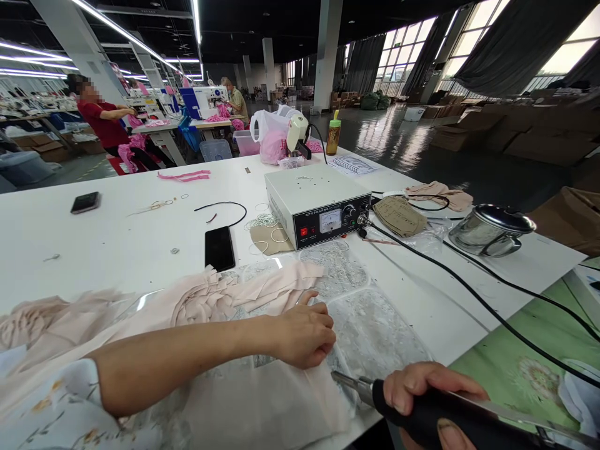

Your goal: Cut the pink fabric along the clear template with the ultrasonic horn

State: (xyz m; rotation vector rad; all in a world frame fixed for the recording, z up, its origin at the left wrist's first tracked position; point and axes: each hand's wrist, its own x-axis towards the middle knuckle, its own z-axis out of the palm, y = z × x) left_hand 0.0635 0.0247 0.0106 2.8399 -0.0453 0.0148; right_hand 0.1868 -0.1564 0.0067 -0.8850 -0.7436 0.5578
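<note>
My left hand (305,332) reaches across the table with curled fingers, the thumb and index finger pinched at the upper edge of a sheer beige fabric piece (267,406). Partly hidden are its fingertips. In my right hand (422,390) is a black-handled ultrasonic cutter (450,415); its metal tip (349,380) points left, just by the fabric's right edge and a little below my left fingers. A clear patterned mat (379,325) lies under the work. Beyond my left forearm, gathered beige fabric strips (201,297) are heaped.
A generator box (319,200) with a dial sits mid-table, its black cable (450,272) running right. Around it are a black phone (219,248), brown pattern cards (400,215), a steel mug (487,230) and a bottle (333,134). Two people work at machines behind.
</note>
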